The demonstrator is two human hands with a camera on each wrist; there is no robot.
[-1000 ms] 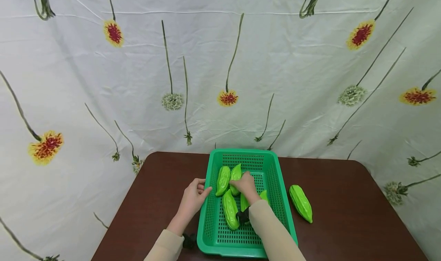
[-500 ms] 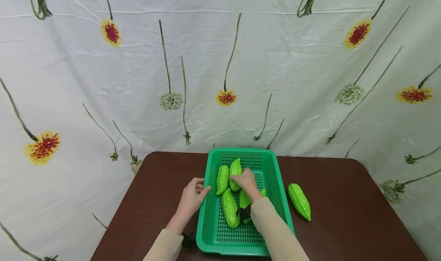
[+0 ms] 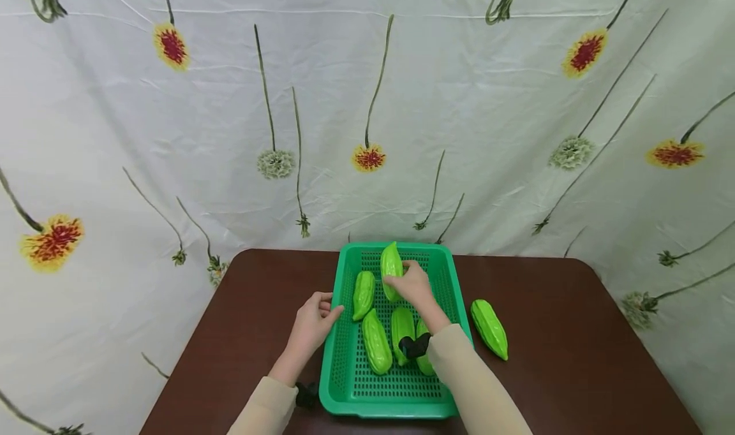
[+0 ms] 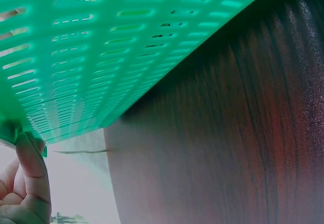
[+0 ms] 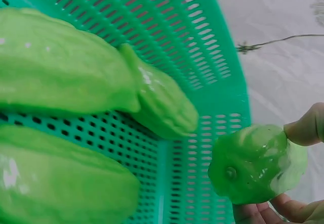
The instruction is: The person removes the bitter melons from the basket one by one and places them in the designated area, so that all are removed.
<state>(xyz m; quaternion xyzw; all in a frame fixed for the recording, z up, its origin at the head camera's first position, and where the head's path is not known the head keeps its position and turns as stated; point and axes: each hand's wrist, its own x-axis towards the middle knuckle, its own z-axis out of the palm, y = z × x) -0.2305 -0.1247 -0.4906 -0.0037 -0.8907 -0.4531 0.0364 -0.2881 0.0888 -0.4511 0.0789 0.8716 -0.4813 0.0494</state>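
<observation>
Head view: the right hand (image 3: 415,288) grips a gourd (image 3: 392,264), lifted above the basket (image 3: 335,352) toward its 12 o'clock end. Four gourds lie inside; another (image 3: 489,328) lies on the table (image 3: 574,358) at the basket's 3 o'clock. The left hand (image 3: 312,323) pinches the basket's 9 o'clock rim, thumb inside.

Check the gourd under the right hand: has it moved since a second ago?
Yes. The right hand has lifted the gourd toward the basket's far rim; its tip now overlaps that rim.
</observation>
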